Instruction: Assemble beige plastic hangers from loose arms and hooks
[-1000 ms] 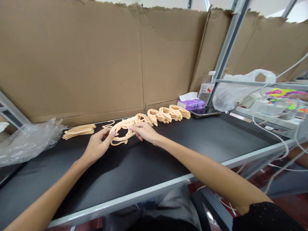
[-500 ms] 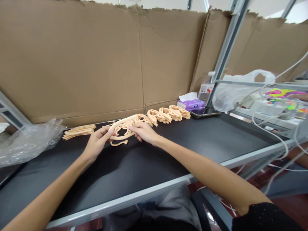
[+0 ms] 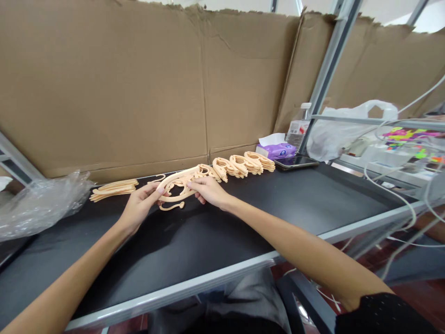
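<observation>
Both of my hands hold a beige, loop-shaped curved piece above the black table. My left hand pinches its left end between thumb and fingers. On its lower right side, the thumb and fingers of my right hand are closed on the rim. A thin beige hook-shaped piece with a knobbed end lies just below it. Behind the held piece, another thin curved piece shows in part. Several stacks of beige ring-like pieces run off to the right. Left of my left hand lies a pile of long beige pieces.
Clear plastic wrap lies at the left. A purple tissue pack, a bottle and a dark tablet stand or lie at the back right. Behind the table rises a cardboard wall. White cables hang at the right.
The held piece has tilted very slightly; both hands keep their grip in nearly the same place. Nothing else has visibly moved.
</observation>
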Demonstrator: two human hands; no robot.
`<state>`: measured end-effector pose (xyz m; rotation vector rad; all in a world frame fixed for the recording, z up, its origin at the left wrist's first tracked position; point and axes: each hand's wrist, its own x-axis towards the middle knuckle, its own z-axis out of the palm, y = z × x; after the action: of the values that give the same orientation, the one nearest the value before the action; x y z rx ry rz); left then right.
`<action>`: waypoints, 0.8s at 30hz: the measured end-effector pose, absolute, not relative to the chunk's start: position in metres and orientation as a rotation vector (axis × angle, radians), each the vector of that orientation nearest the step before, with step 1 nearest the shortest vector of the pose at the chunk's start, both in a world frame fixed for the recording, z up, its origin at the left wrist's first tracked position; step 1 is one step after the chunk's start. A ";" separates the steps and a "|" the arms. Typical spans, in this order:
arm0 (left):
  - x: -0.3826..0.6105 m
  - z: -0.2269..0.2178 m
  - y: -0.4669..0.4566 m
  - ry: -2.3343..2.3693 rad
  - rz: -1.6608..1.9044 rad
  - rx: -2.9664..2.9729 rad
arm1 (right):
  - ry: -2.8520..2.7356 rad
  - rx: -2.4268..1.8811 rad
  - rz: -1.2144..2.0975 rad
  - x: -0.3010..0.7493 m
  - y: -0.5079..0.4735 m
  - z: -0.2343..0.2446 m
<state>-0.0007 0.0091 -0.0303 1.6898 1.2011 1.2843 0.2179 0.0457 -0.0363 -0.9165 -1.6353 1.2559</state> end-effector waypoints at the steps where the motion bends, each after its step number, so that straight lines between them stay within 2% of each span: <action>1: 0.000 -0.030 0.009 1.217 1.274 1.713 | -1.636 -0.927 1.251 0.218 0.045 -0.036; 12: 0.001 -0.028 0.008 1.163 1.300 1.627 | -1.622 -0.969 1.143 0.218 0.045 -0.037; 16: 0.001 -0.024 0.007 1.180 1.336 1.530 | -1.726 -0.971 0.674 0.226 0.043 -0.034; 20: 0.000 -0.021 0.007 1.171 1.321 1.494 | -2.063 -0.743 0.160 0.236 0.038 -0.029; 24: -0.003 -0.019 0.007 1.168 1.298 1.439 | -2.274 -0.641 0.025 0.235 0.036 -0.030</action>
<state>-0.0032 0.0075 -0.0195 1.4387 1.1679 1.2984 0.2354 0.0358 -0.0300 -0.6405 -2.2740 0.0251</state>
